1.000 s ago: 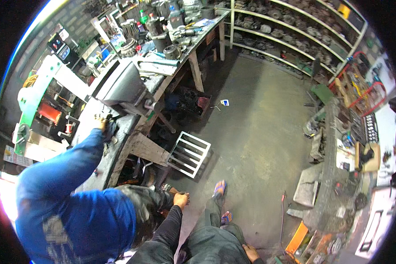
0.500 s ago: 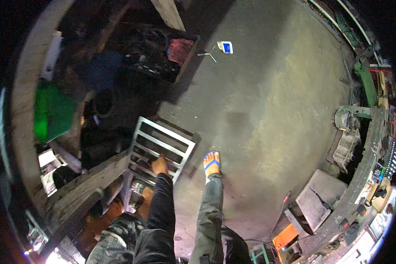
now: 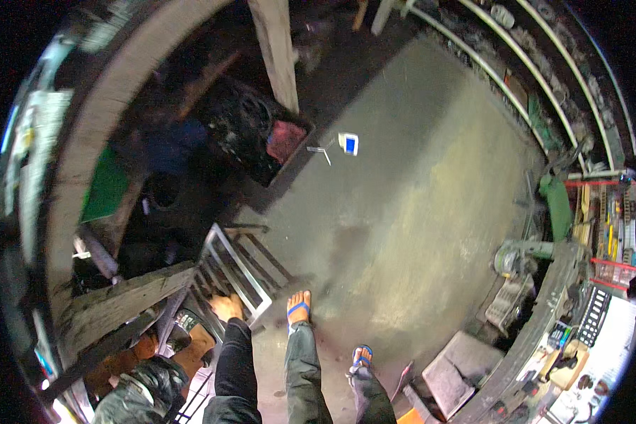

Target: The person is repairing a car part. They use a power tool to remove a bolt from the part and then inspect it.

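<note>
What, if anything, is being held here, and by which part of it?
The slatted metal frame, apparently by a slat toward its near end, in the left hand; exact finger placement is unclear. The right hand is out of view.

Unclear hold of left fingers (image 3: 220,304)
</note>
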A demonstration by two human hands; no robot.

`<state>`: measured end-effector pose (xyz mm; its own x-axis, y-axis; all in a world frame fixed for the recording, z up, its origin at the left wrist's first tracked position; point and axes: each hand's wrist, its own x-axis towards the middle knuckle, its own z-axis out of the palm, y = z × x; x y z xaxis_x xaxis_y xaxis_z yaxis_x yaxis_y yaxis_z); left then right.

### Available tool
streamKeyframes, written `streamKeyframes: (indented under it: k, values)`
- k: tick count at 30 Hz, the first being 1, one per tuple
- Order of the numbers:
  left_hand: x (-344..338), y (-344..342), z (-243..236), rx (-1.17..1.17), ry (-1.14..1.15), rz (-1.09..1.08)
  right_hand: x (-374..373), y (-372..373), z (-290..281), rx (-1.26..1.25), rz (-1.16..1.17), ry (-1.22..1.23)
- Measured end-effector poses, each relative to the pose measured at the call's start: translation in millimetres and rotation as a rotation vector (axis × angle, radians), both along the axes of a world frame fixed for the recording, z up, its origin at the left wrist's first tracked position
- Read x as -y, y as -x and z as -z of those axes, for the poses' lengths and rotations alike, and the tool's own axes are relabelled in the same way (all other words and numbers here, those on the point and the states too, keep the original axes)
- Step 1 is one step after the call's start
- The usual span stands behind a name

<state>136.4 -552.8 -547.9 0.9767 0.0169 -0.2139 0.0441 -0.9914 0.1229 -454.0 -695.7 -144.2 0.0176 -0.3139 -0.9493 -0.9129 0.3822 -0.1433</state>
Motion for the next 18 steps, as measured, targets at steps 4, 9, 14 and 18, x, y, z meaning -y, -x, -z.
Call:
streamKeyframes:
  k: [4,9,14,18]
  values:
    - [16,32,-104,-0.028,0.201,0.198,17,60,-17,0.113,-0.072,0.042]
    - [12,165,-288,-0.153,0.713,-0.017,48,200,-11,0.284,-0.200,0.060]
    - [-40,303,-454,-0.002,0.688,-0.043,182,230,58,0.080,-0.707,0.323]
    - [-125,401,-527,0.215,0.803,-0.130,262,152,81,0.260,-0.747,0.338]
